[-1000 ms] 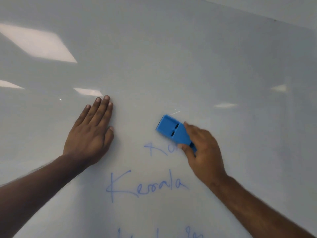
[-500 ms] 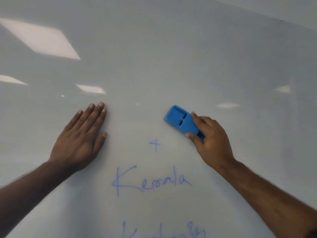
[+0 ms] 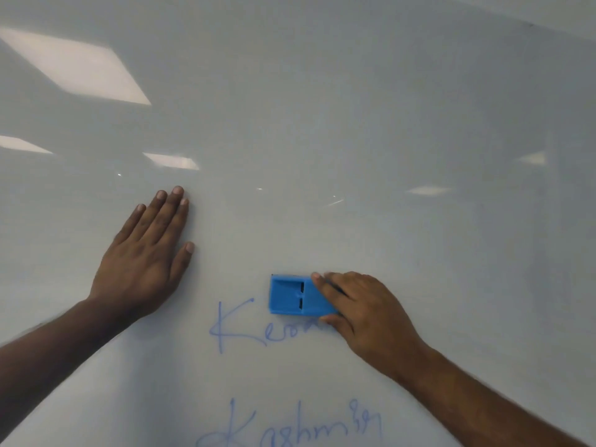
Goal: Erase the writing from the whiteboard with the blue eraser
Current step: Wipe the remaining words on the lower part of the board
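Observation:
The whiteboard [image 3: 322, 108] fills the view. My right hand [image 3: 364, 311] grips the blue eraser [image 3: 290, 296], which lies flat on the board just above the blue word "Kerala" [image 3: 251, 330]. The end of that word is hidden under my right hand. Below it a second blue word, "Kashmir" [image 3: 296, 427], runs along the bottom edge. My left hand [image 3: 145, 262] presses flat on the board to the left of the writing, fingers together and extended, holding nothing.
Ceiling lights reflect as bright patches [image 3: 77, 66] on the upper left of the board. The board's top edge [image 3: 529, 24] shows at the upper right, with wall beyond it.
The last marks of the top word are gone. My right hand has swept the eraser down and left onto the end of "Kerala". My left hand stays flat on the board.

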`<state>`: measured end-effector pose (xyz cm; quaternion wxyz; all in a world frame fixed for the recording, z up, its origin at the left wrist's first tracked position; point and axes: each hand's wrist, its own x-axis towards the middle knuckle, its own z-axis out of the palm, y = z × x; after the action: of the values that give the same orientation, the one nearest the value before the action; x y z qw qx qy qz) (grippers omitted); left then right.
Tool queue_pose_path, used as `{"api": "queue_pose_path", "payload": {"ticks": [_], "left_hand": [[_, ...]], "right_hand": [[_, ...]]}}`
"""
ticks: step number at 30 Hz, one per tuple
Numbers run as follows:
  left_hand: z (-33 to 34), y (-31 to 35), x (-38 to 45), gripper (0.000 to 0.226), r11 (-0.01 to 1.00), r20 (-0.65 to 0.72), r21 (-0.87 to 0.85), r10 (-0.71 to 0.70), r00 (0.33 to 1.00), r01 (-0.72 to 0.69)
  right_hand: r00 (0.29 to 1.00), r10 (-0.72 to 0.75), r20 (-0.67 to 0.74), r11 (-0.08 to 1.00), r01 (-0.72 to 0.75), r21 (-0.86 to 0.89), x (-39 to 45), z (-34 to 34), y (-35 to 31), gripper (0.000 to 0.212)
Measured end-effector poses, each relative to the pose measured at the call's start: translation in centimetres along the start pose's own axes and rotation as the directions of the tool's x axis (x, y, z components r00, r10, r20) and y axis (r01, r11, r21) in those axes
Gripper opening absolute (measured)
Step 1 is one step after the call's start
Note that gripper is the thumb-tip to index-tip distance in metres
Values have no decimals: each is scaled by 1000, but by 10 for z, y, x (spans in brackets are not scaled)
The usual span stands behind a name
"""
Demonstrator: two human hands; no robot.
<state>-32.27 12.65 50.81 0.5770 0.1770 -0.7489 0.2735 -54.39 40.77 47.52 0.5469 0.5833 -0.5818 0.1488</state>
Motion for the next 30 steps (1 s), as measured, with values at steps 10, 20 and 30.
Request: {"api": "queue_pose_path", "payload": {"ticks": [10,20,30], "left_hand": [[9,-5,-4,66,1000,-8,15,-1,1000,1],[11,-2,-6,66,999,-11,6,-38,999,38],[11,-1,-19,66,999,-6,-10,-40,999,39]], "right_hand": [[364,869,-334,466,-827,313,-35,12,57,63],[859,494,-135,869,-483,109,-102,35,-5,65],[693,660,-291,751,-618,232,-31,13,27,63]]}}
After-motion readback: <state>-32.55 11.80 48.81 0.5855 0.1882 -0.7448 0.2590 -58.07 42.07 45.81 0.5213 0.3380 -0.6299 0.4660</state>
